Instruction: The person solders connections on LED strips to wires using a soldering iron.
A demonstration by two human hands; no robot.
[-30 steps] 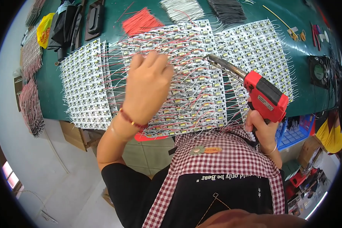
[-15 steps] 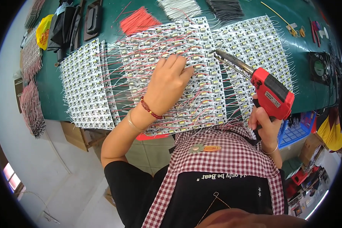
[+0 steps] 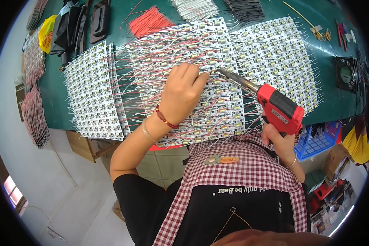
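Note:
My left hand (image 3: 181, 91) is closed in a pinch over the middle sheet of small circuit boards (image 3: 238, 107). Whatever its fingertips grip is too small and hidden to make out; thin red and white wires lie all around them. In my right hand (image 3: 278, 139) is a red and black soldering gun (image 3: 281, 108), held by its handle. The gun's dark metal tip points left and reaches the boards just beside my left fingertips. Wires spread from the rows of boards on this sheet.
Other board sheets lie left (image 3: 95, 94) and right (image 3: 276, 57). Along the back are red wires (image 3: 150, 21), white wires (image 3: 195, 9) and black wires (image 3: 245, 10). A small black fan (image 3: 345, 74) stands at right, above a blue crate (image 3: 320, 141).
My right hand has brought the soldering gun left and down, so its tip is now next to my left fingertips. My left hand has shifted only slightly downward.

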